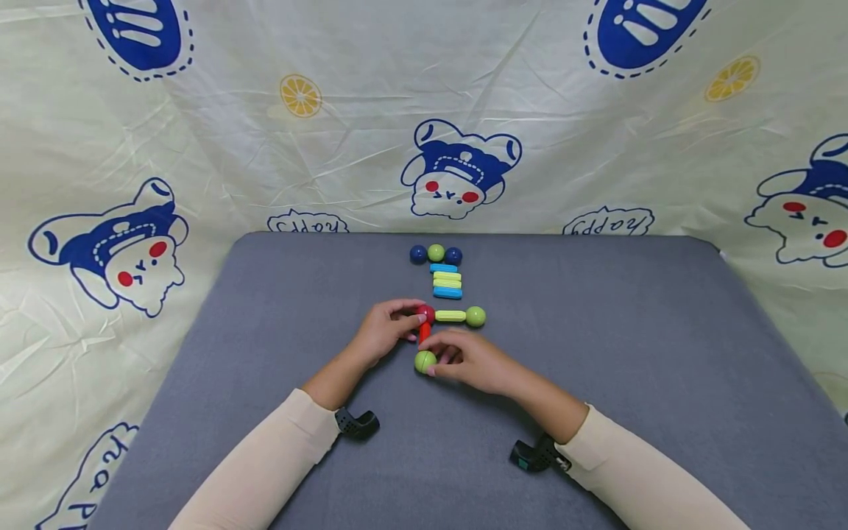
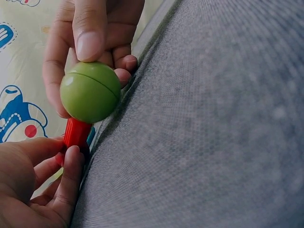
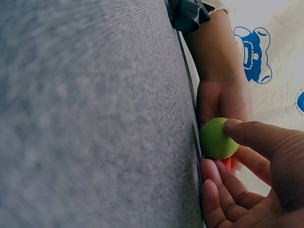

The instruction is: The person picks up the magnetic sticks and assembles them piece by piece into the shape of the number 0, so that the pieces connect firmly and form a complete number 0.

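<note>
Green ball [image 2: 90,92], pinched in the right hand [image 1: 472,361] near mid-table [image 1: 596,331], is best aligned squarely with the red rod [image 1: 425,335] while the left hand [image 1: 387,329] grips the red ball [image 1: 429,313].

On the grey table [image 1: 596,331], near its far edge, a green ball [image 1: 436,252] sits between two dark blue balls [image 1: 418,255]. Just nearer, two yellow sticks [image 1: 447,277] lie between two blue sticks [image 1: 447,293]; closer still is a joined piece of balls and sticks [image 1: 450,316].

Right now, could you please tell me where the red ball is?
In the head view, the red ball sits just below centre, held by the left hand, just left of a yellow stick.
</note>
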`<state>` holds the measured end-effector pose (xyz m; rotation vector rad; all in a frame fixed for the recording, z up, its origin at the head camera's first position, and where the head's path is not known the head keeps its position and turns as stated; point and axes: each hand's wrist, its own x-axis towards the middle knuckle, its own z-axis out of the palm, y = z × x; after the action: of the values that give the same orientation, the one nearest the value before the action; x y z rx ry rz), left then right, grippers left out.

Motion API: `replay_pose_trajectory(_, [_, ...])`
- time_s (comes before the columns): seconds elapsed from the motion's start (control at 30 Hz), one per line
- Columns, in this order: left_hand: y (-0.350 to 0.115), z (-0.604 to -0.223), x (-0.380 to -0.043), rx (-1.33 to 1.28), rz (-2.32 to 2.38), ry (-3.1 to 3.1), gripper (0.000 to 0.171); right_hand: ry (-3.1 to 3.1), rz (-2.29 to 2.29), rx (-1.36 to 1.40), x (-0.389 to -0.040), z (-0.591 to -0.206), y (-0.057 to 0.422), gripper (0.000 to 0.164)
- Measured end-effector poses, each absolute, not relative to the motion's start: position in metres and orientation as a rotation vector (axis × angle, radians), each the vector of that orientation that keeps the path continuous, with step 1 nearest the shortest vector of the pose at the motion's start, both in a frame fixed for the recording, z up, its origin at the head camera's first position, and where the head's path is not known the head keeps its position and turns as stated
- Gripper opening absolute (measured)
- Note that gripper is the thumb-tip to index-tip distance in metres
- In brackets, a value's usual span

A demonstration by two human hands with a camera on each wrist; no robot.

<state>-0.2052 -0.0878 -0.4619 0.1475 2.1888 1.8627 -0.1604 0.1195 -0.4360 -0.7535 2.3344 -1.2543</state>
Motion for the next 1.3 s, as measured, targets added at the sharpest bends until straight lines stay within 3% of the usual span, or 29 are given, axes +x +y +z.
replay_pose_trajectory(0.77, [-0.089,-0.461,-0.205,0.151,1.857,2.177,0.033,2.37,-1.318,-0.782,-0.165,-0.433,0.127,0.033])
replay_pose_trajectory(1.3, [-0.088,-0.46,-0.204,0.107,1.847,2.163,0.035,2.611,-1.361,-0.51,-0.191,-0.417,0.161,0.035])
